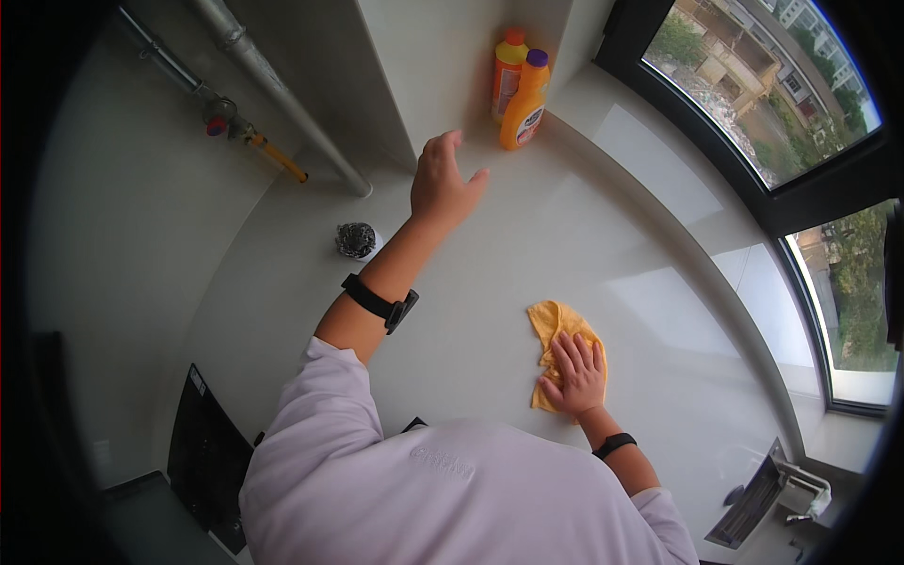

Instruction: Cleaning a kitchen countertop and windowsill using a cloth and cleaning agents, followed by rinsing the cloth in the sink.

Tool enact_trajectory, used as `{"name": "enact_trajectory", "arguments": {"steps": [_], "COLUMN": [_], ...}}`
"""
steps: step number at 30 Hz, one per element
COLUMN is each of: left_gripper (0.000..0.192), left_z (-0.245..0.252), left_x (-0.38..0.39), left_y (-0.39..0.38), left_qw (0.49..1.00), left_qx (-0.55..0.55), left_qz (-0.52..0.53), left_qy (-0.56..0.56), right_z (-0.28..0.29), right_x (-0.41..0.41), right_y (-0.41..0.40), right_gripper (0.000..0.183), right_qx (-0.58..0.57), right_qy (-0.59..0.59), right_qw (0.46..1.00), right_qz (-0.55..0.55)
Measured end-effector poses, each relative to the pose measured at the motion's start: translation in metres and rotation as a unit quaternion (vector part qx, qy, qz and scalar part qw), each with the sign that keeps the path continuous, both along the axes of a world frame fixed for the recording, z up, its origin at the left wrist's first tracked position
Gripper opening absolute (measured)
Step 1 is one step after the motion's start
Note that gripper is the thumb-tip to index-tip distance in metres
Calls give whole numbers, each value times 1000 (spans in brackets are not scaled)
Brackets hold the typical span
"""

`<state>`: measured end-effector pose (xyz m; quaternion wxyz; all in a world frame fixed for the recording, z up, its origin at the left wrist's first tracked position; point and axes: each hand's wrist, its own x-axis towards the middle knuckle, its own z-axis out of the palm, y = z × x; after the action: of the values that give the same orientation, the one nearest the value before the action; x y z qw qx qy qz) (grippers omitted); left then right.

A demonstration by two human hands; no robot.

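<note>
My right hand (pixel 580 374) lies flat on a crumpled yellow cloth (pixel 547 318) on the light countertop (pixel 466 304). My left hand (pixel 446 185) reaches out over the far part of the counter, thumb and fingers apart, holding nothing. Nearest to it stand two bottles by the wall: an orange one with a purple cap (pixel 525 106) and, just behind, a yellow and orange one with a red cap (pixel 507 78). Left of my left forearm, a steel wool scrubber (pixel 356 240) sits on a white round object, partly hidden by the arm.
A metal pipe (pixel 296 106) meets the counter at the far left, beside a valve with a yellow pipe (pixel 279 157). A black cooktop (pixel 208 452) lies at lower left, a sink with a faucet (pixel 805 487) at lower right. Windows (pixel 770 92) line the right side above a raised ledge.
</note>
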<state>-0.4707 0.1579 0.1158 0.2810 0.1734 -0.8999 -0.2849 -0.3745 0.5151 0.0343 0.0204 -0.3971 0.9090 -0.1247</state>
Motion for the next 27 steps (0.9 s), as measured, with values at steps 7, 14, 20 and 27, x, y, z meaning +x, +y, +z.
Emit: {"name": "enact_trajectory", "arguments": {"steps": [7,14,20,27], "left_gripper": [70,94,104,101], "left_z": [22,-53,-91,-116], "left_x": [123,186,177,167], "left_y": [-40,-64,-63,-71], "left_qw": [988,973,976,967], "left_qx": [-122,-16,109,142], "left_qz": [93,226,191,210], "left_qy": [-29,-40,2,31], "right_z": [-1,-1,-2,-4], "right_x": [1,3,4,4], "right_y": [0,2,2,3], "right_gripper": [64,65,64,64], "right_qx": [-14,-13,-13,-13], "right_qy": [8,10,5,6], "right_qw": [1000,1000,1000,1000], "right_qz": [1,3,-4,-3]}}
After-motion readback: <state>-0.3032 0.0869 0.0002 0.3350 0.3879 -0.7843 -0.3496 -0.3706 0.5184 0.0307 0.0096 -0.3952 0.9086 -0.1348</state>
